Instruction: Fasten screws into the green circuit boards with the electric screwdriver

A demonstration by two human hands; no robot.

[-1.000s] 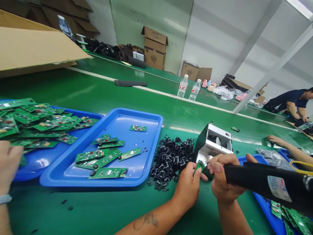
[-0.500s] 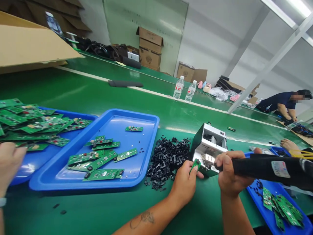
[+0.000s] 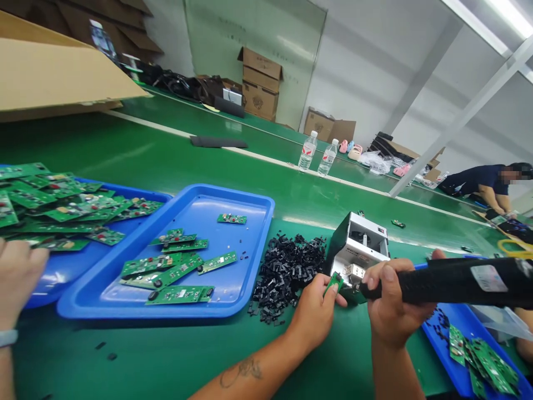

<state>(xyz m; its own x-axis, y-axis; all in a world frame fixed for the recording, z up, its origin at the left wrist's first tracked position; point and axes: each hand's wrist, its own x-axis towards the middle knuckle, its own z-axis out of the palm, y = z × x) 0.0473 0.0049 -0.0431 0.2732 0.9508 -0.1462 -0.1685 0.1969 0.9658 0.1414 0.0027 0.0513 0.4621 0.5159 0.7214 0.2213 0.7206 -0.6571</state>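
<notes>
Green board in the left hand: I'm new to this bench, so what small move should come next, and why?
Perhaps ease the black tool toward the green board: the right hand aims it that way, while the left hand holds the board close to the machine.

The middle tray (image 3: 200,214) looks glossy plastic, the black tool (image 3: 449,283) matt.

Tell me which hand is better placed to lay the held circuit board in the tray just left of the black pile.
Left hand, probably: it pinches the board and is nearer that tray, while the right hand grips the black tool.
</notes>
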